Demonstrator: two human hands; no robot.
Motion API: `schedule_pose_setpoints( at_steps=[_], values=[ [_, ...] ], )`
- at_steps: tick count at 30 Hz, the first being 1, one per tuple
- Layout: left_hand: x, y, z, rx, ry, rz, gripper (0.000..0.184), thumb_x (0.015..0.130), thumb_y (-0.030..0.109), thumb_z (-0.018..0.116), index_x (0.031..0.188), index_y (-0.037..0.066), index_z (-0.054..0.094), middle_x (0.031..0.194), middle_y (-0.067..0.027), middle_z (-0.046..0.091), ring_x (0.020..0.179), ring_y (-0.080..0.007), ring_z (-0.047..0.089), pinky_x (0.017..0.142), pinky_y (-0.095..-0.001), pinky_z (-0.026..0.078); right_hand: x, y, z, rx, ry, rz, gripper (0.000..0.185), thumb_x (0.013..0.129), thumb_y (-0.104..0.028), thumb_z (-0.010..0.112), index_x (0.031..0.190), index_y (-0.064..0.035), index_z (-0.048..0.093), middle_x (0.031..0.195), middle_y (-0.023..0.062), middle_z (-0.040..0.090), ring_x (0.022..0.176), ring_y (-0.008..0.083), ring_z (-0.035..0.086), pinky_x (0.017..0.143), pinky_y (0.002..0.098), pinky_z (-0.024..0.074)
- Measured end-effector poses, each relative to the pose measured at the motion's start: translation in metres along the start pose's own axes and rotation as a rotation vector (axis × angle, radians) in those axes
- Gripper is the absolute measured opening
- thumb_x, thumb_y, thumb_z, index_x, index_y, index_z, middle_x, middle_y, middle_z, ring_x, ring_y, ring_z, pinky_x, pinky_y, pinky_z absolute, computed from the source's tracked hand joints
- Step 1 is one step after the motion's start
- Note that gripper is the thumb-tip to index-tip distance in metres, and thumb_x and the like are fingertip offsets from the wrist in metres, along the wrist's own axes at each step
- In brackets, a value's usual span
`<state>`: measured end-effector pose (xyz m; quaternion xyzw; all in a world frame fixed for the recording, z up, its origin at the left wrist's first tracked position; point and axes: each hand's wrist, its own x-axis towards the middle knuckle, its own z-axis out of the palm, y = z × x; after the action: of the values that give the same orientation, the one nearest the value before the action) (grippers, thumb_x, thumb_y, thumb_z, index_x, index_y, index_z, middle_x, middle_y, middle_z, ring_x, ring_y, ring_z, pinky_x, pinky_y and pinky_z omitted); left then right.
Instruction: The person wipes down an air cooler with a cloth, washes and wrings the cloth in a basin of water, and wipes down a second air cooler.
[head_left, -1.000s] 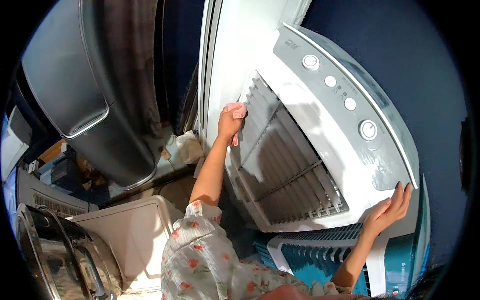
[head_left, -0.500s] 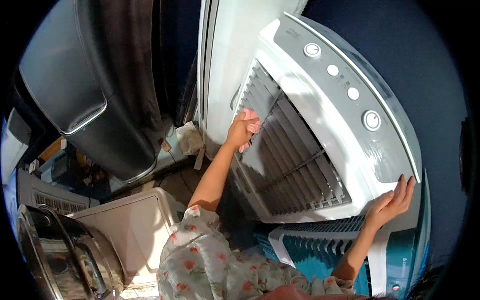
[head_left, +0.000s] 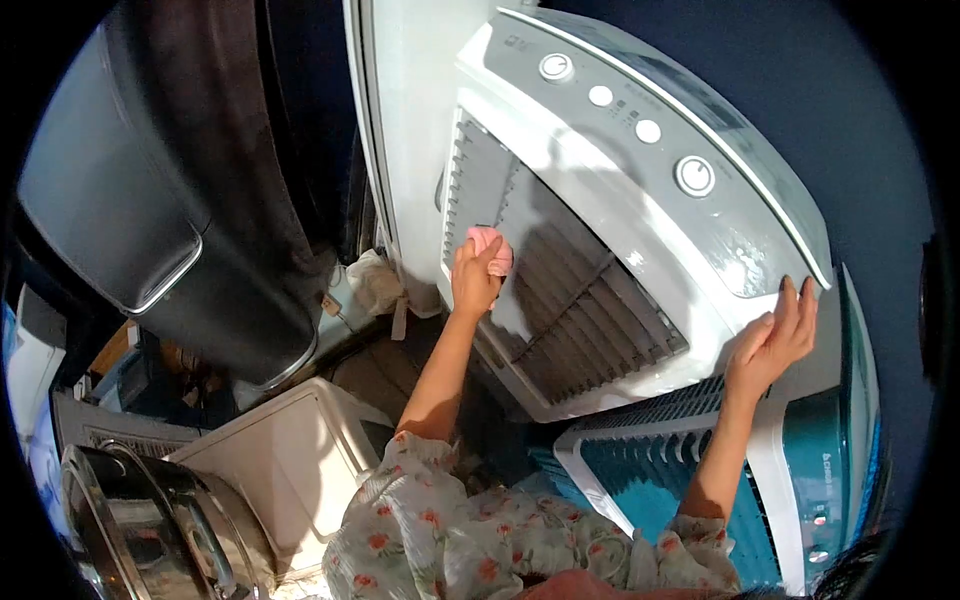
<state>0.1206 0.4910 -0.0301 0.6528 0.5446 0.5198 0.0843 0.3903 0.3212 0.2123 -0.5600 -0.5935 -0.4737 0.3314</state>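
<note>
A white and grey air cooler (head_left: 560, 145) with a louvred front grille (head_left: 570, 300) fills the middle, its round knobs (head_left: 695, 176) along the upper panel. My left hand (head_left: 474, 282) is closed around a bunched pink cloth (head_left: 500, 262) and presses it against the left part of the grille. Part of the cloth is hidden by my fingers. At the cooler's lower right corner, my right hand (head_left: 775, 340) rests with its fingers stretched out along the edge, holding nothing.
Just below stands a second, teal and white cooler (head_left: 815, 470). To the left are a black padded seat (head_left: 110, 170), a pale plastic box (head_left: 270, 450), a shiny metal pot (head_left: 130, 520) and a whitish bag (head_left: 375, 285) on the floor side. Dark blue fabric lies at right.
The view has shifted, so the cooler sits farther up and left. My left hand has moved the cloth inward across the slats from the grille's left edge. My right hand stays at the corner.
</note>
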Motion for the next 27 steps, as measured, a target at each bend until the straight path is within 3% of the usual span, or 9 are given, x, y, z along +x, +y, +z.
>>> schedule_pose_setpoints(
  at_steps=[4, 9, 11, 15, 17, 20, 23, 25, 27],
  values=[
    [-0.018, 0.027, 0.001, 0.055, -0.144, 0.007, 0.049, 0.068, -0.002, 0.054, 0.116, 0.007, 0.058, 0.095, -0.0177, 0.051, 0.091, -0.0341, 0.048, 0.080, -0.0395, 0.043, -0.001, 0.002, 0.001, 0.001, 0.006, 0.018, 0.042, 0.083, -0.011, 0.041, 0.123, -0.0060, 0.051, 0.135, 0.0160, 0.039, 0.125, 0.0345, 0.032, 0.104, 0.0429, 0.0207],
    [-0.064, 0.040, 0.022, -0.477, -0.331, -0.123, 0.048, 0.069, -0.002, 0.055, 0.116, 0.001, 0.052, 0.091, -0.0163, 0.055, 0.084, -0.0344, 0.053, 0.077, -0.0406, 0.046, 0.000, -0.001, 0.002, 0.044, 0.037, 0.070, 0.040, 0.082, -0.011, 0.041, 0.120, -0.0072, 0.053, 0.133, 0.0153, 0.042, 0.124, 0.0346, 0.033, 0.104, 0.0425, 0.0211],
    [-0.062, 0.082, -0.016, -0.232, -0.227, 0.031, 0.043, 0.071, 0.002, 0.055, 0.114, 0.002, 0.054, 0.096, -0.0195, 0.057, 0.092, -0.0360, 0.054, 0.082, -0.0409, 0.045, 0.000, -0.001, 0.001, 0.065, 0.035, 0.084, 0.039, 0.082, -0.010, 0.042, 0.120, -0.0080, 0.053, 0.133, 0.0151, 0.042, 0.124, 0.0342, 0.033, 0.103, 0.0424, 0.0210],
    [-0.039, 0.040, -0.001, -0.259, -0.165, -0.073, 0.041, 0.067, 0.001, 0.053, 0.107, 0.007, 0.062, 0.099, -0.0214, 0.050, 0.099, -0.0370, 0.050, 0.081, -0.0428, 0.043, -0.001, 0.000, 0.002, 0.097, 0.052, 0.082, 0.039, 0.082, -0.010, 0.043, 0.118, -0.0077, 0.055, 0.133, 0.0147, 0.042, 0.125, 0.0334, 0.032, 0.103, 0.0420, 0.0212],
    [-0.026, 0.026, 0.008, 0.019, -0.017, 0.020, 0.039, 0.067, 0.003, 0.055, 0.105, 0.007, 0.064, 0.099, -0.0225, 0.050, 0.100, -0.0377, 0.049, 0.081, -0.0443, 0.042, -0.002, 0.000, 0.002, 0.078, 0.039, 0.091, 0.038, 0.082, -0.010, 0.043, 0.118, -0.0079, 0.055, 0.133, 0.0144, 0.042, 0.125, 0.0334, 0.032, 0.103, 0.0418, 0.0213],
    [-0.042, 0.032, 0.021, -0.003, -0.029, 0.123, 0.042, 0.065, 0.003, 0.056, 0.106, 0.008, 0.063, 0.105, -0.0235, 0.049, 0.099, -0.0387, 0.048, 0.082, -0.0444, 0.041, -0.001, 0.001, 0.002, 0.082, 0.036, 0.105, 0.038, 0.082, -0.011, 0.043, 0.118, -0.0087, 0.055, 0.134, 0.0136, 0.042, 0.125, 0.0334, 0.032, 0.103, 0.0414, 0.0213],
    [-0.077, 0.065, 0.027, -0.347, -0.106, -0.093, 0.040, 0.067, 0.006, 0.055, 0.106, 0.011, 0.065, 0.104, -0.0205, 0.054, 0.093, -0.0387, 0.049, 0.082, -0.0415, 0.041, -0.003, 0.001, 0.003, 0.091, 0.042, 0.104, 0.039, 0.082, -0.012, 0.042, 0.118, -0.0092, 0.055, 0.134, 0.0136, 0.041, 0.125, 0.0333, 0.032, 0.103, 0.0412, 0.0212],
    [-0.094, 0.067, 0.027, -0.343, 0.101, 0.083, 0.034, 0.073, 0.016, 0.052, 0.103, 0.012, 0.067, 0.092, -0.0184, 0.056, 0.083, -0.0376, 0.050, 0.076, -0.0416, 0.042, -0.003, 0.001, 0.003, 0.085, 0.043, 0.105, 0.039, 0.082, -0.012, 0.042, 0.118, -0.0093, 0.055, 0.134, 0.0136, 0.041, 0.125, 0.0333, 0.032, 0.103, 0.0412, 0.0210],
    [-0.115, 0.057, 0.031, -0.237, 0.152, 0.102, 0.034, 0.075, 0.022, 0.048, 0.102, 0.013, 0.067, 0.090, -0.0182, 0.055, 0.080, -0.0367, 0.049, 0.074, -0.0419, 0.042, -0.003, 0.002, 0.002, 0.086, 0.036, 0.103, 0.039, 0.082, -0.012, 0.042, 0.118, -0.0093, 0.055, 0.134, 0.0136, 0.041, 0.125, 0.0332, 0.032, 0.103, 0.0412, 0.0210]
  ],
)
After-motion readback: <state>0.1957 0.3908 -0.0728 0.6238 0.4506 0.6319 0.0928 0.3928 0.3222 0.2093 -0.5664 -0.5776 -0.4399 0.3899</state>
